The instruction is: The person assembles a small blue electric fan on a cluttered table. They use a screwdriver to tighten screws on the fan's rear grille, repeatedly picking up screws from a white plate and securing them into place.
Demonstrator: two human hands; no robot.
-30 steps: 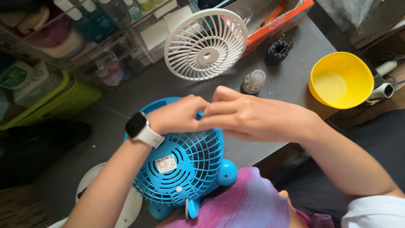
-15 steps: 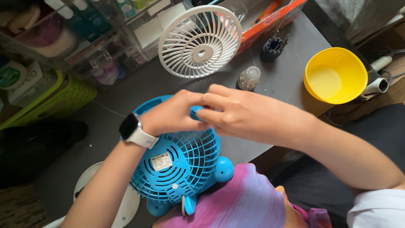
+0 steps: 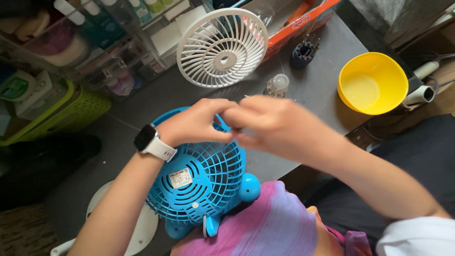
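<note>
Both hands' grips, left hand (image 3: 196, 124) and right hand (image 3: 272, 125), pinched on blue fan (image 3: 201, 178), rear grille up.

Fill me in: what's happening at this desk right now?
A person has both hands on a small blue fan that stands on the dark desk with its rear cage facing the camera. The left hand and right hand meet at the fan's top edge; the right one is blurred. A detached white fan grille leans behind, with a yellow bowl at the right.
</note>
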